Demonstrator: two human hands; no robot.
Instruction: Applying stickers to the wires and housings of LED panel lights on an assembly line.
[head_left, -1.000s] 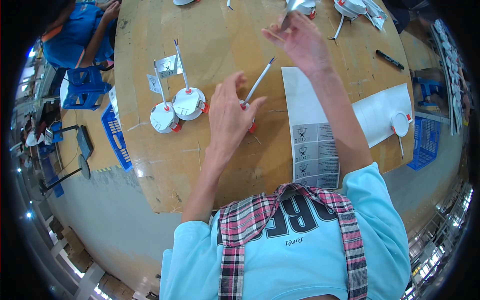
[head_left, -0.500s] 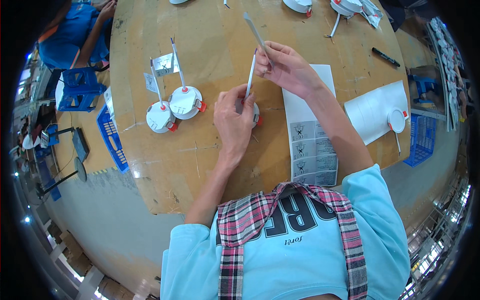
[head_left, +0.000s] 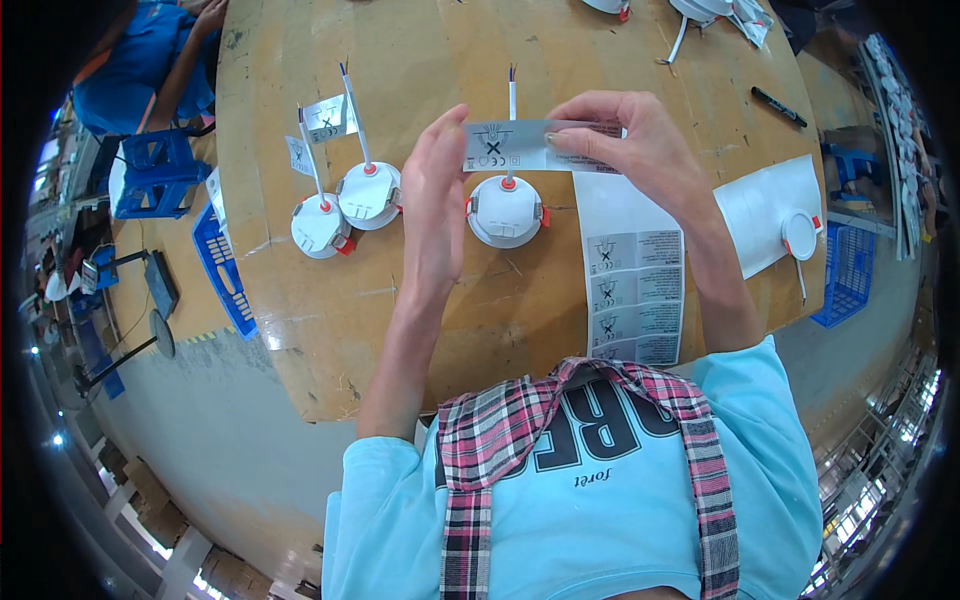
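A silver printed label is stretched level between my two hands, in front of the upright white cable of a round white downlight. My right hand pinches the label's right part between thumb and fingers. At the other end, my left hand has its fingertips closed on the label's left edge. The downlight stands on the table below, with red clips at its sides. Left of it are two similar downlights, each with a silver label folded like a flag around its raised cable.
A sheet of labels lies right of the downlight. Beyond it are a white sheet, a small round lamp and a black marker. More downlights sit at the far edge. A person in blue is at the far left.
My left hand has let go of the downlight and its cable and moved up to the label's left end. My right hand has lowered and turned the label level across the cable.
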